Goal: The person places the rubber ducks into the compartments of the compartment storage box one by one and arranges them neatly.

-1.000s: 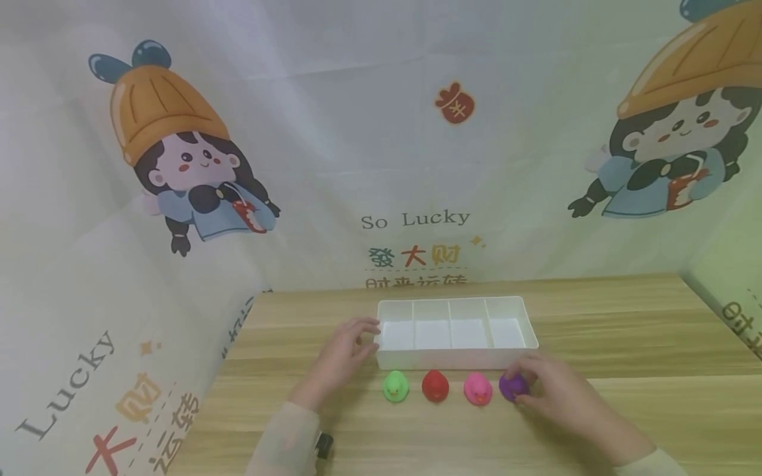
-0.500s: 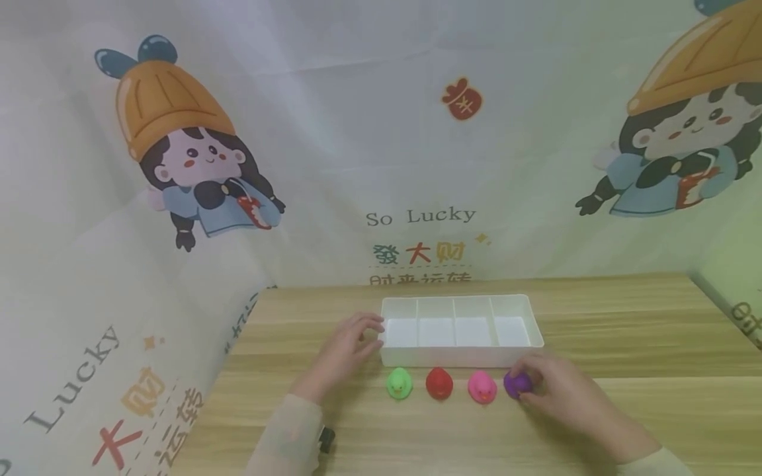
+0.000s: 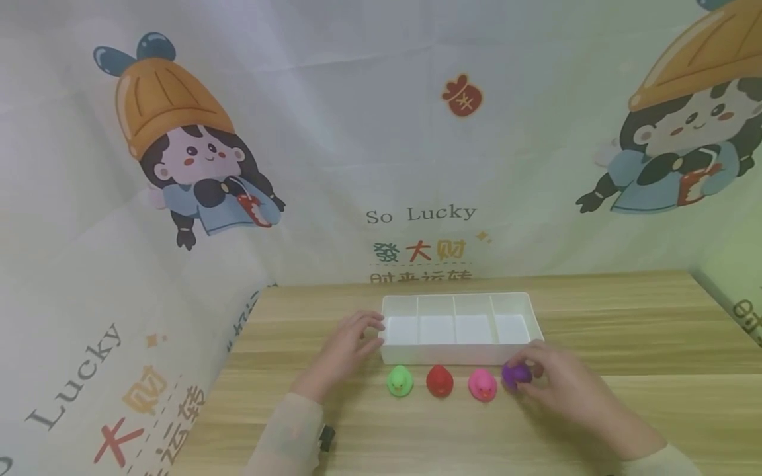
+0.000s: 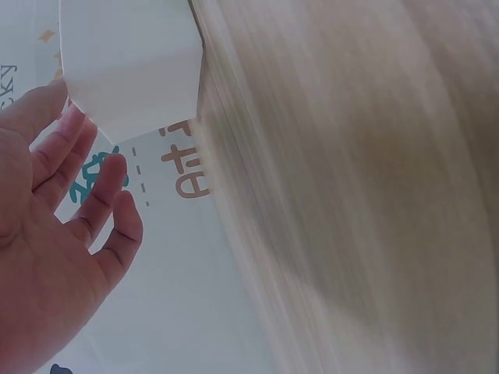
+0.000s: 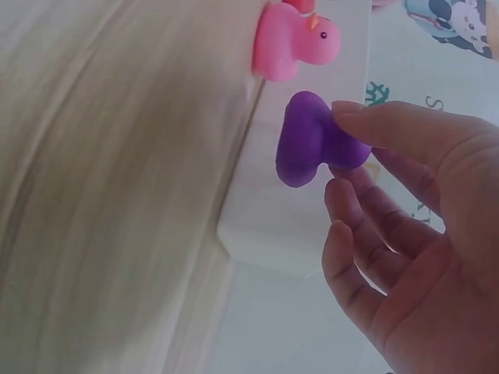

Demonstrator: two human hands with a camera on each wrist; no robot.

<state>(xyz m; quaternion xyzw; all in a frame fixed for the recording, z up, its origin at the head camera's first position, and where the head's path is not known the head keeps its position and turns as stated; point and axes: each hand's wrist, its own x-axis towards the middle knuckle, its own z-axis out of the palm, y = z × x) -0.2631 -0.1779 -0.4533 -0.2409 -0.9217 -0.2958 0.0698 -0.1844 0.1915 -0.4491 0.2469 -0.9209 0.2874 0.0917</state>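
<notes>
My right hand (image 3: 562, 380) pinches a purple rubber duck (image 5: 302, 140) between thumb and fingers, and the right wrist view shows it held just off the table. To its left a pink duck (image 3: 482, 385), a red duck (image 3: 440, 381) and a green duck (image 3: 399, 381) sit in a row on the table. Behind the row stands a long white box (image 3: 461, 354) with its compartments bare. At the box's left end is my left hand (image 3: 344, 347); its relaxed, slightly bent fingertips (image 4: 72, 117) touch the rim there.
The wooden table (image 3: 440, 436) runs back to a printed cloth (image 3: 333, 165) hung behind it and at both sides. A small black object (image 3: 327, 437) shows beside the left sleeve (image 3: 288, 436).
My right hand has raised the purple duck slightly and tipped it. The left hand keeps its place at the box. The head view has shifted a little.
</notes>
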